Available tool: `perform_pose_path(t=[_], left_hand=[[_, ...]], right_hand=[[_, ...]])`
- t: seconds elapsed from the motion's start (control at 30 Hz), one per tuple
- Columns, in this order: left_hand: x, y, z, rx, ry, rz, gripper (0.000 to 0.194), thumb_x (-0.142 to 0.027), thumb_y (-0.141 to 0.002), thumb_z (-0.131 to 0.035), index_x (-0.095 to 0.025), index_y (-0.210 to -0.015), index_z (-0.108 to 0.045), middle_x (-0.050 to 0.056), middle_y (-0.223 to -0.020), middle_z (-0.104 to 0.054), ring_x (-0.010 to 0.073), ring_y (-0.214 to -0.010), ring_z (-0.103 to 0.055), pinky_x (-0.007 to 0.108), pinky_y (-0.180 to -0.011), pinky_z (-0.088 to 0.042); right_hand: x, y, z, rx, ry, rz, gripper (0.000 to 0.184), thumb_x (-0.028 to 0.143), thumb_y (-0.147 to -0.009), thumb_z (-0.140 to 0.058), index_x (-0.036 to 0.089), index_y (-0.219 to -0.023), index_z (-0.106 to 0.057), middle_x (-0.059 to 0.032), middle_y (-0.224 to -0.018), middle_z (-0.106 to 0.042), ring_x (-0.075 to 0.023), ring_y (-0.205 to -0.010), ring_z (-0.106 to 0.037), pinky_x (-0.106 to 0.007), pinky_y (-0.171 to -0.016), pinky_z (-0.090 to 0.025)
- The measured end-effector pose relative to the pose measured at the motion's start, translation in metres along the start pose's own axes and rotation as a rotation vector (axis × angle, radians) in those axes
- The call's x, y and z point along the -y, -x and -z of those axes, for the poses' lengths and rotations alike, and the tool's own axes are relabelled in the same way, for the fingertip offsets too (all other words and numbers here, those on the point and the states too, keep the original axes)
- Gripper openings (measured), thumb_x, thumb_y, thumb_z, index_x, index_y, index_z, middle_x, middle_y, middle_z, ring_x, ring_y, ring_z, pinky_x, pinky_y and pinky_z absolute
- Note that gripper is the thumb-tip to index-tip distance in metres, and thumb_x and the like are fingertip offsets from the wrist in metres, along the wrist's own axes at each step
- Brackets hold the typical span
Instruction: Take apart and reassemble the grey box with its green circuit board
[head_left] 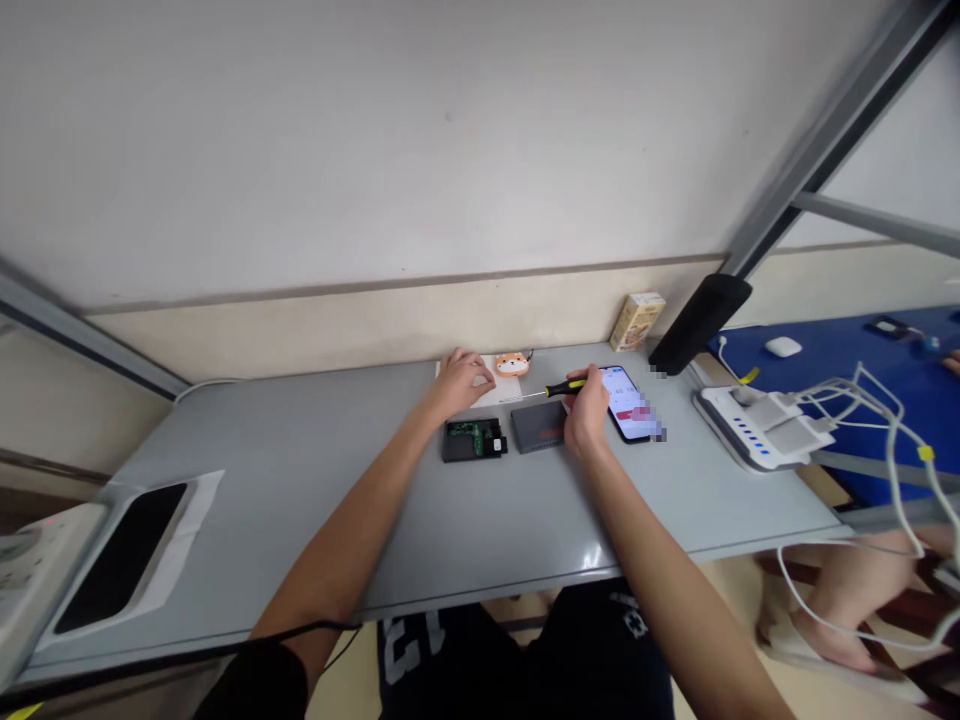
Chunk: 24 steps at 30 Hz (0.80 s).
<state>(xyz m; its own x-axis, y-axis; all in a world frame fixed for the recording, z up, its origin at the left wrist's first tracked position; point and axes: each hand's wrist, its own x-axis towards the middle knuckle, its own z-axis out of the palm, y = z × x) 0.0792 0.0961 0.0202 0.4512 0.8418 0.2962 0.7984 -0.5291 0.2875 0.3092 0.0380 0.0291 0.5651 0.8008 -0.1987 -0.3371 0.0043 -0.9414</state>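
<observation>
My right hand (586, 412) is closed around a black and yellow screwdriver (559, 389), its thin shaft pointing left above a white sheet of paper (491, 390). Under that hand lies a dark grey flat cover (538, 428), partly hidden by my fingers. My left hand (463, 382) rests on the left part of the paper with thumb and fingertips pinched together; anything between them is too small to make out. Just below it sits an open black case with a green circuit board (474, 440). An orange animal-faced pouch (512, 364) lies at the paper's back edge.
Right of my right hand lies a lit phone (628, 403). Behind it stand a small carton (637, 321) and a black cylinder (701, 322). A white power strip (750, 430) with cables is at the right edge. A dark tablet-like slab (124, 555) lies far left. Another person's leg shows lower right.
</observation>
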Motion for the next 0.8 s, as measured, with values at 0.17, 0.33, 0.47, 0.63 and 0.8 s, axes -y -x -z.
perform_pose_path(t=[0.17,0.33,0.47,0.63,0.8], left_hand=[[-0.008,0.008,0.008,0.066,-0.019,0.007,0.014,-0.036,-0.092,-0.070,-0.026,-0.094,-0.080,0.006,-0.118,-0.065,0.0288,-0.115,-0.050,0.049,-0.106,-0.038],[-0.034,0.062,0.026,0.125,0.118,-0.070,0.033,-0.046,-0.094,-0.067,-0.030,-0.123,-0.071,0.008,-0.129,-0.064,0.0286,-0.125,-0.053,0.049,-0.111,-0.039],[-0.049,0.102,0.018,0.141,0.202,-0.073,0.056,-0.046,-0.086,-0.078,-0.032,-0.137,-0.061,0.007,-0.137,-0.063,0.0281,-0.128,-0.056,0.047,-0.112,-0.041],[-0.044,0.108,0.013,0.070,0.269,-0.021,0.059,-0.037,-0.083,-0.083,-0.034,-0.137,-0.059,0.003,-0.137,-0.064,0.0269,-0.127,-0.058,0.046,-0.111,-0.043],[-0.041,0.106,0.023,0.083,0.311,0.020,0.070,-0.033,-0.076,-0.089,-0.034,-0.138,-0.058,0.004,-0.136,-0.064,0.0281,-0.128,-0.056,0.046,-0.111,-0.044]], right_hand=[[0.000,-0.006,0.001,0.077,-0.024,-0.013,0.034,0.048,-0.090,-0.050,0.021,-0.070,-0.058,0.0049,-0.060,-0.047,-0.0110,-0.045,-0.039,-0.026,-0.044,-0.035],[-0.001,-0.007,0.002,0.129,-0.117,-0.078,0.030,0.046,-0.089,-0.053,0.022,-0.071,-0.056,0.0066,-0.056,-0.043,-0.0091,-0.041,-0.031,-0.025,-0.041,-0.029],[-0.006,-0.003,0.001,0.220,-0.141,-0.065,0.038,0.055,-0.091,-0.051,0.023,-0.071,-0.054,0.0077,-0.053,-0.036,-0.0095,-0.039,-0.030,-0.026,-0.040,-0.027],[-0.012,0.008,-0.002,0.244,-0.073,-0.038,0.040,0.058,-0.092,-0.049,0.023,-0.074,-0.056,0.0058,-0.055,-0.041,-0.0111,-0.042,-0.036,-0.026,-0.041,-0.032],[-0.015,0.014,-0.004,0.131,-0.075,0.000,0.035,0.051,-0.091,-0.049,0.022,-0.072,-0.056,0.0034,-0.064,-0.049,-0.0115,-0.049,-0.043,-0.026,-0.047,-0.037]])
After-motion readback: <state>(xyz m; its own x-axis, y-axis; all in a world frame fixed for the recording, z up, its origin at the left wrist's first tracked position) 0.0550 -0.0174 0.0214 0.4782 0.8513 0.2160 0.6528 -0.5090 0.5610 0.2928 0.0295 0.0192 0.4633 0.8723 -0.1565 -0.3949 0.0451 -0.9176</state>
